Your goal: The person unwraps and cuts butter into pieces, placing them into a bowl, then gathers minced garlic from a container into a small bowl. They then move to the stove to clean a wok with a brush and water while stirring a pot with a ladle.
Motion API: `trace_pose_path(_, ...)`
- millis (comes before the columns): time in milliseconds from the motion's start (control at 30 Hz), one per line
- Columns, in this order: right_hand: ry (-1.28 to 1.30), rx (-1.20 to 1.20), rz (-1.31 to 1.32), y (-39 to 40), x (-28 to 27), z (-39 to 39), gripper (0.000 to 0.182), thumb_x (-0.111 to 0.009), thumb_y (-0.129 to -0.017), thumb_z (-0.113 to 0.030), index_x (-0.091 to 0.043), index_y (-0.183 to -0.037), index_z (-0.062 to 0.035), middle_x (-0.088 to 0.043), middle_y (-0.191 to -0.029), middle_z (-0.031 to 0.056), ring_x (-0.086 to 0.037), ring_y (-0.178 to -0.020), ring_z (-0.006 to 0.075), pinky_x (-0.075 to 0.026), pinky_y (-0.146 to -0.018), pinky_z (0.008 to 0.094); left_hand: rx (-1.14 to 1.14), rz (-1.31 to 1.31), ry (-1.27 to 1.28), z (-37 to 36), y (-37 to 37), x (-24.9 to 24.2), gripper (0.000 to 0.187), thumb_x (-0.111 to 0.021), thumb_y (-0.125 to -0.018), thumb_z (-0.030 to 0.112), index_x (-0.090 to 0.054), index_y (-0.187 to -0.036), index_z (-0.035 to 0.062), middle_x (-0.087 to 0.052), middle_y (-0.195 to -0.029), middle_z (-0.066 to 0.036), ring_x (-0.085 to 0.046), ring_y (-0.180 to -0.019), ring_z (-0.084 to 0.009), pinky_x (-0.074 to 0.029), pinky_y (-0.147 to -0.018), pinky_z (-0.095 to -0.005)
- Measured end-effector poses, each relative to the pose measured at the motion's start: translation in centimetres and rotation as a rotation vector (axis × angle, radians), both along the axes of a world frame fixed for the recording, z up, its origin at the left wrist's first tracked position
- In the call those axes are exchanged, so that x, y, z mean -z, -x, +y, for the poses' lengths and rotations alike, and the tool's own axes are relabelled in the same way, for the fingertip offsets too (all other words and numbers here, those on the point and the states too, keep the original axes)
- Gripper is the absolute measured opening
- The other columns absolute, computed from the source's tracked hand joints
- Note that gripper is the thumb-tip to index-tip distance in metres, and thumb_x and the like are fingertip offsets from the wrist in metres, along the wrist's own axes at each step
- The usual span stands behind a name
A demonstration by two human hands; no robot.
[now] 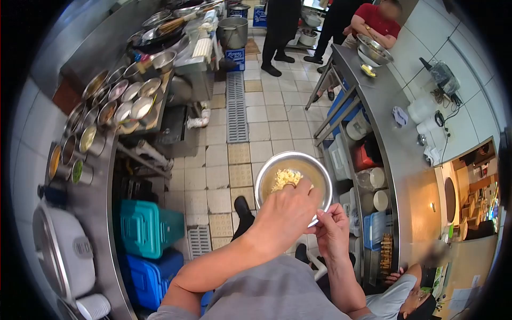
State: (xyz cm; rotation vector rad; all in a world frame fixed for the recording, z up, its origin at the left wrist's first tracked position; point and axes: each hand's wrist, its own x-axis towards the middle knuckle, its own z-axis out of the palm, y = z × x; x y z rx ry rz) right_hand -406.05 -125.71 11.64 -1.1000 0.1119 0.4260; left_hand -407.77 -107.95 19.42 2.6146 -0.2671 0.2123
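Note:
A round steel bowl [320, 166] is held in front of my body, with a small heap of pale yellow chopped food [286, 178] in it. My right hand [329, 226] grips the bowl's rim at its lower right side, thumb near the edge. My left hand [290, 205] reaches across into the bowl, its fingers bent down at the food. The fingertips are hidden, so whether they hold any food does not show.
Steel counters run along the left, with many metal pots [88, 140] and a rice cooker [66, 250], and along the right [384, 122]. Teal [144, 226] and blue bins stand below. People are at the far end, and one person [394, 293] is at lower right.

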Motion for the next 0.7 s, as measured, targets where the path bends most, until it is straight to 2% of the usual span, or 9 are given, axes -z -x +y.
trace_pose_path(167,0.015,0.121,-0.003,-8.6,-1.4,3.6,0.014,-0.060,-0.096,-0.003,-0.046,-0.092,-0.0039,-0.065,-0.086,0.0108,-0.071,-0.069,0.0190,-0.066,-0.059,0.0333,0.211,-0.038,-0.126,4.2,-11.0,-1.3,0.021,-0.065,-0.077,0.005,-0.063,-0.098,0.0016,-0.062,-0.096,-0.013,-0.070,-0.082,-0.0278,-0.058,-0.067,-0.0353)
trace_pose_path(300,-0.030,0.210,-0.010,-14.4,-1.5,5.5,0.014,-0.059,-0.096,-0.003,-0.046,-0.092,-0.0036,-0.065,-0.086,0.0114,-0.071,-0.069,0.0193,-0.066,-0.059,0.0342,0.227,0.044,-0.167,5.6,-18.1,-1.4,0.021,-0.066,-0.076,0.007,-0.065,-0.097,0.0010,-0.063,-0.094,-0.014,-0.070,-0.079,-0.0271,-0.057,-0.065,-0.0343)
trace_pose_path(400,-0.039,0.270,-0.008,-18.5,-2.5,6.5,0.012,-0.059,-0.097,-0.003,-0.047,-0.093,-0.0033,-0.067,-0.088,0.0135,-0.072,-0.070,0.0203,-0.066,-0.059,0.0347,0.268,-0.072,-0.176,5.7,-23.1,-1.8,0.018,-0.069,-0.074,0.008,-0.068,-0.090,0.0011,-0.064,-0.089,-0.013,-0.070,-0.076,-0.0254,-0.057,-0.061,-0.0349)
trace_pose_path(500,-0.045,0.309,-0.010,-23.0,-2.4,6.6,0.011,-0.059,-0.097,-0.004,-0.048,-0.094,-0.0034,-0.069,-0.089,0.0146,-0.073,-0.071,0.0208,-0.066,-0.060,0.0345,0.274,-0.087,-0.126,6.0,-27.9,-1.4,0.020,-0.069,-0.072,0.008,-0.068,-0.091,0.0015,-0.065,-0.088,-0.012,-0.070,-0.075,-0.0254,-0.057,-0.061,-0.0342)
trace_pose_path(567,-0.047,0.321,-0.013,-26.5,-1.9,6.3,0.011,-0.059,-0.096,-0.004,-0.048,-0.094,-0.0036,-0.069,-0.089,0.0143,-0.073,-0.071,0.0205,-0.066,-0.060,0.0344,0.267,-0.084,-0.088,5.9,-31.1,-2.0,0.021,-0.069,-0.072,0.008,-0.068,-0.092,0.0017,-0.065,-0.088,-0.012,-0.070,-0.076,-0.0254,-0.057,-0.060,-0.0343)
trace_pose_path(700,-0.040,0.344,0.013,-34.1,-1.1,5.9,0.014,-0.061,-0.095,-0.005,-0.048,-0.092,-0.0060,-0.065,-0.078,0.0072,-0.070,-0.062,0.0181,-0.065,-0.059,0.0350,0.222,-0.165,-0.056,5.6,-38.5,-1.0,0.019,-0.069,-0.072,0.007,-0.067,-0.090,0.0021,-0.063,-0.089,-0.012,-0.069,-0.076,-0.0253,-0.056,-0.060,-0.0346)
